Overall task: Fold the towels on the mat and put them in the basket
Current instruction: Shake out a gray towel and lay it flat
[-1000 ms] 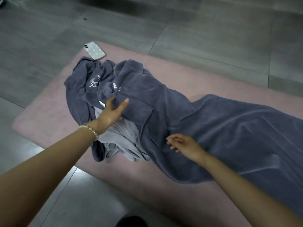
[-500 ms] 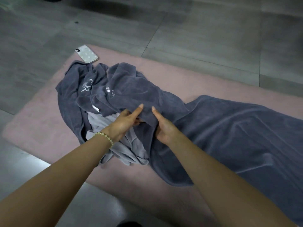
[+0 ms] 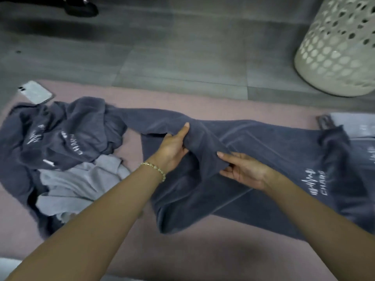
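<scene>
I am working the long dark grey terry towel [image 3: 263,151], which is lying stretched across the pink mat [image 3: 203,250]. My left hand [image 3: 172,147] is gripping a raised ridge of the cloth with its fingers [image 3: 185,127] curled over it. My right hand [image 3: 241,171] is pinching the near edge of that same ridge between thumb and fingertips.

By my reading, I am only starting this towel's first fold. A crumpled heap of dark grey towels [image 3: 67,130] and a rumpled light grey towel [image 3: 81,179] are waiting unfolded at the mat's left end, beside a white phone [image 3: 36,94]. A pale grey cloth [image 3: 353,124] is showing at the right edge, and I cannot tell whether it is folded. The white perforated plastic basket [image 3: 336,47] is standing on the grey floor, well apart from the towels, with its inside hidden. Most of the task is looking undone.
</scene>
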Motion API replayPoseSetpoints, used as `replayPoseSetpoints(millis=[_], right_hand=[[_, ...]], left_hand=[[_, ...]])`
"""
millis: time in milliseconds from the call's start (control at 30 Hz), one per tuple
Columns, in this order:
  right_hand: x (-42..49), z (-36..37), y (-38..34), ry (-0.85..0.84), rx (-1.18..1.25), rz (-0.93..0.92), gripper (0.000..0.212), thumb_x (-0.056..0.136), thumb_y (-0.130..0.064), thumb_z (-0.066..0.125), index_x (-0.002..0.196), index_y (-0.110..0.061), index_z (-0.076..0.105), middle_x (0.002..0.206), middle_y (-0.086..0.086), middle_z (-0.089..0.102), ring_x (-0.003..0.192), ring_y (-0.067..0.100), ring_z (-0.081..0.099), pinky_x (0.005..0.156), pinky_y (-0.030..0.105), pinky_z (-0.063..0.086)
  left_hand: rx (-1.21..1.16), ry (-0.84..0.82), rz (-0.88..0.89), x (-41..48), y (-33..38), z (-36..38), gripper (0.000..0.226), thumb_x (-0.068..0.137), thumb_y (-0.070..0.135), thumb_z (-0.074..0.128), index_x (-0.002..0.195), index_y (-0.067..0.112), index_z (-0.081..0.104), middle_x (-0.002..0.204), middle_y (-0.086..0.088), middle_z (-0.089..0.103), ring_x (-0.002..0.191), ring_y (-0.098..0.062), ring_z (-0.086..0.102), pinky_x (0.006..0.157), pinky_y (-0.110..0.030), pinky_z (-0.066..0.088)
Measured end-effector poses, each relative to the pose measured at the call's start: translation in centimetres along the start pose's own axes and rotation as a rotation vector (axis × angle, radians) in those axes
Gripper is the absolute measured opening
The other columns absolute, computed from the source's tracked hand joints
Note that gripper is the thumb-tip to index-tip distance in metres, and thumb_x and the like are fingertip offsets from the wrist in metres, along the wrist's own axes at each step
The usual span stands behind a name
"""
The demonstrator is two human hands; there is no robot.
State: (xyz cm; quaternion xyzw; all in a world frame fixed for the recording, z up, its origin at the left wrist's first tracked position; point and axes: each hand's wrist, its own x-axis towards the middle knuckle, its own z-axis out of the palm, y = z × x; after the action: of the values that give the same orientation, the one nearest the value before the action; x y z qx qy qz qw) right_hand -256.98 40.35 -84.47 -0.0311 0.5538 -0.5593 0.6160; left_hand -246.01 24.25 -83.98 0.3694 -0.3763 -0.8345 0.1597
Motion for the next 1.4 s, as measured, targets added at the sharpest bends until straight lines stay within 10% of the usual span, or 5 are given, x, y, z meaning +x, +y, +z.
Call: replayPoseSetpoints(millis=[400, 633, 800, 1233, 1400], right_hand=[[-16.8, -22.6, 4.0, 0.425, 0.212, -0.144, 0.042, 0.077, -0.024, 0.068, 0.116, -0.007, 0.065, 0.114, 0.010, 0.069, 0.106, 0.021, 0.066, 0.097, 0.032, 0.050], [-17.8, -27.0, 11.5, 0.731, 0.232, -0.101, 0.022, 0.085, -0.013, 0.067, 0.104, -0.001, 0.067, 0.096, 0.010, 0.067, 0.085, 0.016, 0.064, 0.063, 0.018, 0.057], [-17.5, -27.3, 12.6, 0.801, 0.214, -0.130, 0.012, 0.087, -0.011, 0.065, 0.075, -0.010, 0.062, 0.074, 0.005, 0.062, 0.065, 0.012, 0.061, 0.059, 0.017, 0.056], [-22.8, -31.3, 14.6, 0.939, 0.136, -0.246, 0.012, 0.087, -0.002, 0.062, 0.093, 0.006, 0.069, 0.052, -0.004, 0.066, 0.049, 0.005, 0.060, 0.057, 0.013, 0.053], [-21.8, -31.5, 14.5, 1.082, 0.014, -0.234, 0.019, 0.088, -0.007, 0.063, 0.103, 0.005, 0.068, 0.080, 0.008, 0.066, 0.064, 0.010, 0.059, 0.066, 0.016, 0.054]], left_hand=[[0.465, -0.490, -0.151, 0.1, -15.1, 27.0, 0.036, 0.094, 0.024, 0.056, 0.126, 0.008, 0.055, 0.120, -0.006, 0.064, 0.110, -0.022, 0.061, 0.096, -0.039, 0.050], [0.664, -0.432, -0.354, 0.9, -23.4, 26.7, 0.045, 0.097, 0.027, 0.050, 0.139, 0.021, 0.038, 0.131, -0.001, 0.053, 0.117, -0.022, 0.055, 0.076, -0.026, 0.051], [0.742, -0.426, -0.422, 0.3, -25.9, 26.1, 0.051, 0.087, 0.034, 0.065, 0.131, 0.016, 0.047, 0.123, 0.001, 0.059, 0.108, -0.018, 0.060, 0.073, -0.026, 0.054], [0.863, -0.505, -0.294, -3.2, -31.5, 29.3, 0.041, 0.084, 0.016, 0.070, 0.121, 0.005, 0.055, 0.118, -0.005, 0.063, 0.107, -0.017, 0.060, 0.097, -0.032, 0.048], [0.791, -0.443, -0.409, -1.8, -29.9, 27.7, 0.023, 0.090, 0.024, 0.062, 0.108, 0.011, 0.056, 0.104, -0.005, 0.064, 0.085, -0.016, 0.063, 0.065, -0.023, 0.057]])
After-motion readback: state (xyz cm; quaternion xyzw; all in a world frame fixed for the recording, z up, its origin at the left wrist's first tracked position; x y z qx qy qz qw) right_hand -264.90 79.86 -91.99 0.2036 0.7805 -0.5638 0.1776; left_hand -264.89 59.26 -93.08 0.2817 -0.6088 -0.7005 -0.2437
